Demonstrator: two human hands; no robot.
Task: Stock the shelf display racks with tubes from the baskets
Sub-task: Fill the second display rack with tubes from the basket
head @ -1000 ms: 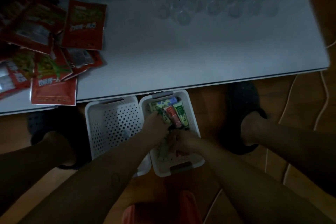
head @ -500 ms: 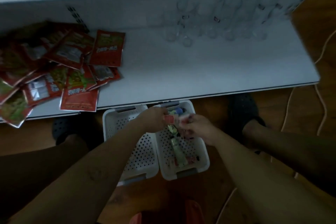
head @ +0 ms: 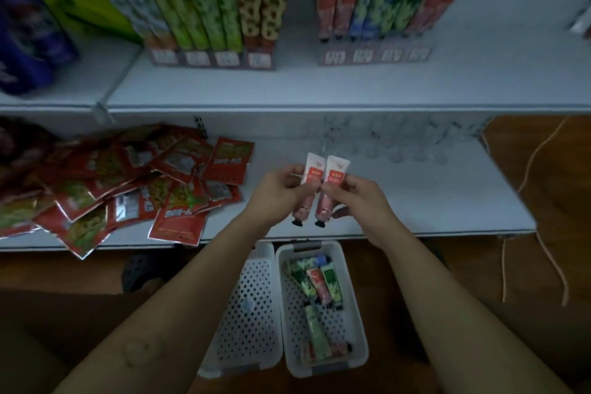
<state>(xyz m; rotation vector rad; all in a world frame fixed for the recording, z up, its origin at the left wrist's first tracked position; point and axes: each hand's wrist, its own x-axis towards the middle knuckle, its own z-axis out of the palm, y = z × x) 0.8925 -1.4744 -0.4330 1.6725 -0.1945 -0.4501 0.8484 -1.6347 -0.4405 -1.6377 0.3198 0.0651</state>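
My left hand (head: 275, 193) pinches one pink tube (head: 306, 189) and my right hand (head: 355, 198) pinches a second pink tube (head: 329, 192). Both tubes stand side by side, caps down, above the lower shelf (head: 399, 201). On the floor below, the right white basket (head: 358, 307) holds several green and red tubes (head: 315, 283). The left white basket (head: 252, 313) beside it looks almost bare. On the upper shelf stand two display racks: one (head: 374, 56) with red, blue and green tubes, the other (head: 211, 57) with green and brown ones.
A heap of red snack packets (head: 128, 189) covers the lower shelf's left part. Clear cups (head: 393, 141) stand at its back right. Blue and yellow-green bags (head: 28, 35) sit on the upper shelf's left. Cords (head: 543, 249) trail over the wooden floor at right.
Both hands rose out of the right basket, each with a pink tube, up to the lower shelf's height. My view tilted up, so the upper shelf and its racks came in sight.
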